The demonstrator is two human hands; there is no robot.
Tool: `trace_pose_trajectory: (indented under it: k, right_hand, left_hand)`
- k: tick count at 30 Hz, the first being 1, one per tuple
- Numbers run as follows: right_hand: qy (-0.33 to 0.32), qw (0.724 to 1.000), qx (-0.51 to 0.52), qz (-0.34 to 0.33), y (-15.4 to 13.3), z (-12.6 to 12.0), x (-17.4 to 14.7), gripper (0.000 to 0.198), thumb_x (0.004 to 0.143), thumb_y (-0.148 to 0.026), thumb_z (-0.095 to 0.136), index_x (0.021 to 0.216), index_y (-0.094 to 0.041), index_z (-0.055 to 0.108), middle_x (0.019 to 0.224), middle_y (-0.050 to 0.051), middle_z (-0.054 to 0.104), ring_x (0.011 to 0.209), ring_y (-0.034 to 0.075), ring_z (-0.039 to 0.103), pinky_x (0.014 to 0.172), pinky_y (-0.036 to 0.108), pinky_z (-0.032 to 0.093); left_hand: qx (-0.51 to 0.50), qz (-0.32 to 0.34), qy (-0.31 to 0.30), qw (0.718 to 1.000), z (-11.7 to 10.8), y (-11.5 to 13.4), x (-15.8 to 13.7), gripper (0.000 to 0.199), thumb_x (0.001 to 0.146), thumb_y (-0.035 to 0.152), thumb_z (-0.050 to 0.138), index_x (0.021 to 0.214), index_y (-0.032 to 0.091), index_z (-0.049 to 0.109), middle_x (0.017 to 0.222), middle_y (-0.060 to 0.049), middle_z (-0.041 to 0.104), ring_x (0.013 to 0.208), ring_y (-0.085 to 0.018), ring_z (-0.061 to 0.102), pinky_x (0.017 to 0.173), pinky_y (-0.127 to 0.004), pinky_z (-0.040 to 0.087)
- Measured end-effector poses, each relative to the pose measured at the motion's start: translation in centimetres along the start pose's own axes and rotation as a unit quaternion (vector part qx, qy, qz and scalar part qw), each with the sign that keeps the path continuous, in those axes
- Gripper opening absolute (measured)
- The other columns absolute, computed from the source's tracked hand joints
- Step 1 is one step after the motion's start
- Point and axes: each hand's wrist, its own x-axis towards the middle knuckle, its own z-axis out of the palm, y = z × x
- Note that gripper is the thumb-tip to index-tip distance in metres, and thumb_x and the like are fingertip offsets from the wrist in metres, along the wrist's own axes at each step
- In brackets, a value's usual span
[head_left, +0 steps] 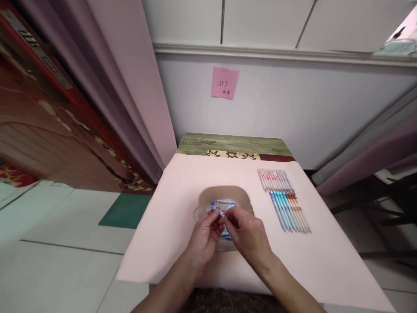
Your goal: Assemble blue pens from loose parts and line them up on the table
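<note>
Above a beige basket (224,190), my left hand (206,234) and my right hand (249,228) meet at the fingertips. Both pinch a small blue-and-white pen piece (223,214), mostly covered by the fingers; whether it is one part or two cannot be made out. Inside the basket lie several blue pen parts, among them a pale blue barrel (225,201) near the far wall. More blue parts (226,235) show below my hands, partly hidden by them.
Right of the basket, a row of blue pens (282,211) lies beside brown-and-cream pens (299,213). Behind them is a row of clear, red-marked pens (275,179). A pale pink cloth (169,208) covers the table. A pink note (224,82) hangs on the wall.
</note>
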Motion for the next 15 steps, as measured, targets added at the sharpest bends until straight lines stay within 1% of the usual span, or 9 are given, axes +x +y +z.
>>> trace_pose_trajectory:
  k: [2, 4, 7, 9, 12, 15]
  right_hand:
    - [-0.001, 1.0, 0.016, 0.005, -0.1, 0.0, 0.0, 0.007, 0.086, -0.022, 0.055, 0.086, -0.022, 0.062, 0.076, 0.0, 0.069, 0.069, 0.014, 0.064, 0.063, 0.021, 0.045]
    - [0.005, 1.0, 0.026, -0.009, -0.1, 0.1, 0.1, 0.008, 0.087, -0.021, 0.055, 0.084, -0.023, 0.063, 0.076, 0.0, 0.069, 0.07, 0.014, 0.065, 0.063, 0.021, 0.046]
    - [0.021, 0.999, 0.025, -0.031, 0.0, 0.2, 0.1, 0.008, 0.087, -0.022, 0.056, 0.085, -0.022, 0.064, 0.077, 0.001, 0.069, 0.07, 0.014, 0.064, 0.064, 0.022, 0.046]
    - [0.024, 0.999, 0.038, -0.031, 0.1, 0.2, 0.2, 0.006, 0.085, -0.025, 0.06, 0.087, -0.022, 0.065, 0.079, 0.001, 0.068, 0.067, 0.014, 0.063, 0.063, 0.022, 0.047]
    - [0.034, 0.996, 0.078, -0.009, 0.2, -0.3, 0.2, 0.011, 0.082, -0.03, 0.065, 0.089, -0.022, 0.066, 0.078, 0.001, 0.068, 0.061, 0.012, 0.061, 0.059, 0.022, 0.047]
    - [0.063, 0.996, 0.066, 0.019, 0.8, -1.3, 0.2, 0.014, 0.083, -0.034, 0.065, 0.088, -0.022, 0.066, 0.073, 0.0, 0.066, 0.058, 0.012, 0.058, 0.057, 0.022, 0.045]
  left_hand:
    - [-0.017, -0.031, 0.006, 0.999, -0.1, -0.1, 0.0, 0.005, 0.076, 0.011, 0.069, 0.081, 0.011, 0.066, 0.074, -0.004, 0.07, 0.061, -0.009, 0.064, 0.055, -0.016, 0.053]
    - [-0.033, -0.059, 0.017, 0.998, 0.0, -0.1, -0.1, 0.002, 0.079, 0.009, 0.065, 0.08, 0.01, 0.066, 0.074, -0.005, 0.071, 0.06, -0.009, 0.064, 0.054, -0.017, 0.052]
    - [-0.058, -0.087, 0.027, 0.994, 0.2, 0.0, -0.3, 0.004, 0.081, 0.008, 0.063, 0.079, 0.009, 0.066, 0.069, -0.005, 0.069, 0.056, -0.008, 0.062, 0.052, -0.017, 0.051]
    - [-0.069, -0.101, 0.023, 0.992, 0.3, 0.1, -0.4, 0.005, 0.082, 0.009, 0.062, 0.079, 0.009, 0.066, 0.068, -0.005, 0.069, 0.055, -0.008, 0.062, 0.051, -0.016, 0.051]
    - [-0.069, -0.109, 0.003, 0.992, 0.2, 0.7, -0.5, 0.006, 0.083, 0.01, 0.061, 0.081, 0.008, 0.066, 0.072, -0.006, 0.069, 0.055, -0.007, 0.061, 0.051, -0.016, 0.051]
    - [-0.073, -0.091, -0.012, 0.993, 0.1, 1.9, -0.5, 0.008, 0.084, 0.011, 0.06, 0.083, 0.008, 0.066, 0.071, -0.005, 0.067, 0.052, -0.006, 0.057, 0.047, -0.016, 0.049]
